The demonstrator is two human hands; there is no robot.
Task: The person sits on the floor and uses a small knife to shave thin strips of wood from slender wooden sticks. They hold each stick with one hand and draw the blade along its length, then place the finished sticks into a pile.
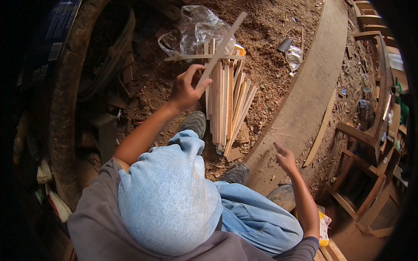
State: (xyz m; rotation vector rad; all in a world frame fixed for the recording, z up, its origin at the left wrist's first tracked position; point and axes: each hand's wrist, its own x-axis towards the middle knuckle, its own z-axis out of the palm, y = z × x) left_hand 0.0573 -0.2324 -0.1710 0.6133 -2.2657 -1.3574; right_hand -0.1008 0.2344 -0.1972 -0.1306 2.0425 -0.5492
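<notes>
My left hand (187, 88) is closed round the lower end of a thin wooden strip (227, 41), with the thumb pressed along it. The strip slants up and to the right, over a bundle of similar wooden strips (223, 102) lying lengthwise on the ground. A separate crosswise strip (185, 57) lies across the far end of that bundle. Off to the right, my right hand (285, 159) hovers over the near part of a wide dusty plank (305, 82). Its forefinger is stretched out, the other fingers are partly bent, and nothing shows in it.
A crumpled clear plastic bag (198, 28) lies beyond the bundle. Wooden frames (359, 191) stand along the right side. A curved trunk-like post (65, 108) rises at the left. My shoes (194, 124) are close to the bundle's near end, on ground littered with shavings.
</notes>
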